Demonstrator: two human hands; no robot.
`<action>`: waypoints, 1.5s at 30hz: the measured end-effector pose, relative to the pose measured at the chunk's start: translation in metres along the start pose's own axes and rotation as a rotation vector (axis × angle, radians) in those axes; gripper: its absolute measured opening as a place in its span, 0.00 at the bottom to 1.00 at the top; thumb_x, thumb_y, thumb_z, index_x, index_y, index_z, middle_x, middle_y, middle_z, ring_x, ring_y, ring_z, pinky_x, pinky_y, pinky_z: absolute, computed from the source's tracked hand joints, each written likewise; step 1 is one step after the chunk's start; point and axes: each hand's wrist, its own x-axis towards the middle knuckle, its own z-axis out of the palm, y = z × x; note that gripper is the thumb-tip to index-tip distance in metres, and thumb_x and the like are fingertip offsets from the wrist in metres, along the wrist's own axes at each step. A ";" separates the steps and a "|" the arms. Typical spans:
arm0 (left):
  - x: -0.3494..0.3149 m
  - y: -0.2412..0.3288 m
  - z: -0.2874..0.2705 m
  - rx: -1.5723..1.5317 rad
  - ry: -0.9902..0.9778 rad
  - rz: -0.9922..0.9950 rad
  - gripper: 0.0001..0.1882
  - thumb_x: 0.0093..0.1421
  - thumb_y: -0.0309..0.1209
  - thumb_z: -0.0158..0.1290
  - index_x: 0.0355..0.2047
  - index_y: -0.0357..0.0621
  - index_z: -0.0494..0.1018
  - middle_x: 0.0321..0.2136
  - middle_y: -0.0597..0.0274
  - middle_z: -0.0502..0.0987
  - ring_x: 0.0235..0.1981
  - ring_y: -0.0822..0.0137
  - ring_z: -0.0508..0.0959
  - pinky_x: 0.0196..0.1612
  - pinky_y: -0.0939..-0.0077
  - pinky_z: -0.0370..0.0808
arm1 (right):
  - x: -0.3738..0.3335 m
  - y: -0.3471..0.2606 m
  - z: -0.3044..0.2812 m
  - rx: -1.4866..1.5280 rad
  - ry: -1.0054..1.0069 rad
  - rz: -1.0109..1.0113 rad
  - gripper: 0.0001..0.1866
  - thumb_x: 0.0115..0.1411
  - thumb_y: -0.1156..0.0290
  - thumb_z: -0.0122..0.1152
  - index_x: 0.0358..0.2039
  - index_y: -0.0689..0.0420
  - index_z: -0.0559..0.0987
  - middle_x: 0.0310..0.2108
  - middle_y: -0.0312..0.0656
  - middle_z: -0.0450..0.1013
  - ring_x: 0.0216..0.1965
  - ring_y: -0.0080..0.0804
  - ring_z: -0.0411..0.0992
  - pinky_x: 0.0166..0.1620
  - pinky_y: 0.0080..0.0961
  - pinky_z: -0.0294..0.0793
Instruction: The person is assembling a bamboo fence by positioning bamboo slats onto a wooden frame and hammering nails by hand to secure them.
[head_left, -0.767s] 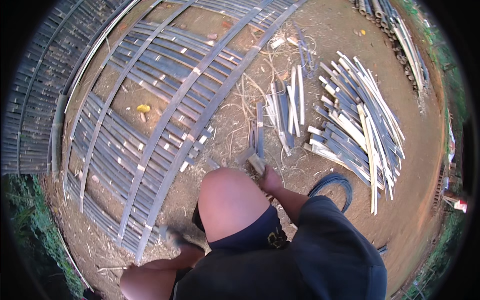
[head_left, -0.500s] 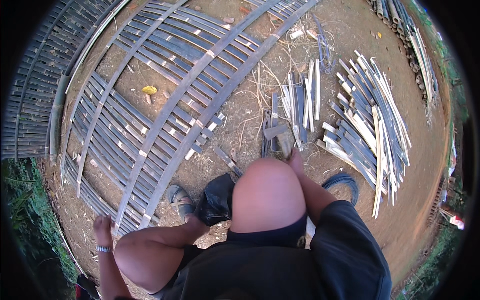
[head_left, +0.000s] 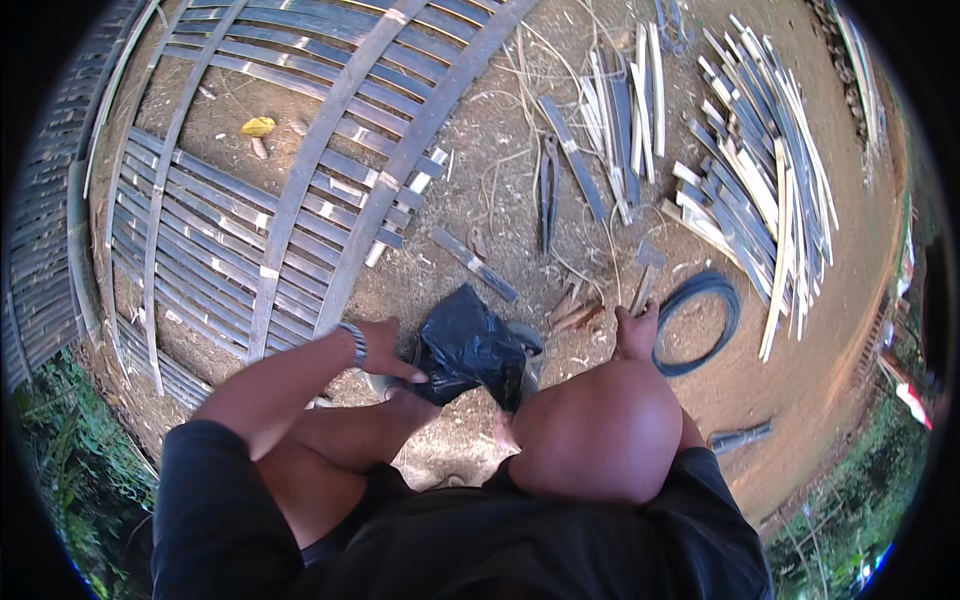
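My right hand is closed round the handle of a hammer, its grey head pointing away from me, just left of a coil of dark wire. My left hand, a band on its wrist, hovers beside a black plastic bag between my feet. Its fingers are apart and hold nothing; the thumb points at the bag, though I cannot tell whether it touches. Dark long-handled pincers lie on the ground ahead. A short bamboo slat rests beyond the bag.
A large bamboo slat lattice spreads over the ground at left. Split bamboo strips are piled at right, with a smaller bundle ahead. Brown husk-like scraps and a yellow leaf lie on the dirt.
My left hand has come inward from the far left to the bag. My right hand has moved right with the hammer, to beside the wire coil. My right knee has swung right, uncovering the bag.
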 end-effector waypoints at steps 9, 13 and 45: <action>0.086 0.067 0.156 -0.959 0.782 -0.486 0.60 0.45 0.43 0.75 0.68 0.27 0.50 0.64 0.31 0.62 0.68 0.41 0.64 0.68 0.51 0.63 | -0.096 -0.062 -0.046 -0.256 -0.352 -0.095 0.22 0.59 0.66 0.69 0.49 0.64 0.74 0.37 0.57 0.78 0.38 0.54 0.77 0.45 0.44 0.75; 0.094 0.066 0.181 -1.112 0.787 -0.609 0.51 0.47 0.37 0.74 0.66 0.35 0.59 0.61 0.33 0.65 0.62 0.44 0.71 0.62 0.55 0.72 | -0.086 -0.093 0.036 -0.233 -0.514 -0.484 0.23 0.58 0.68 0.69 0.53 0.58 0.73 0.46 0.57 0.76 0.44 0.61 0.76 0.47 0.48 0.76; -0.123 0.078 0.091 -2.295 0.294 0.485 0.22 0.66 0.50 0.58 0.51 0.48 0.79 0.41 0.66 0.81 0.45 0.73 0.78 0.49 0.78 0.72 | -0.257 -0.307 -0.016 -0.165 -0.796 -0.075 0.28 0.45 0.61 0.80 0.41 0.63 0.78 0.33 0.52 0.81 0.36 0.43 0.81 0.44 0.37 0.78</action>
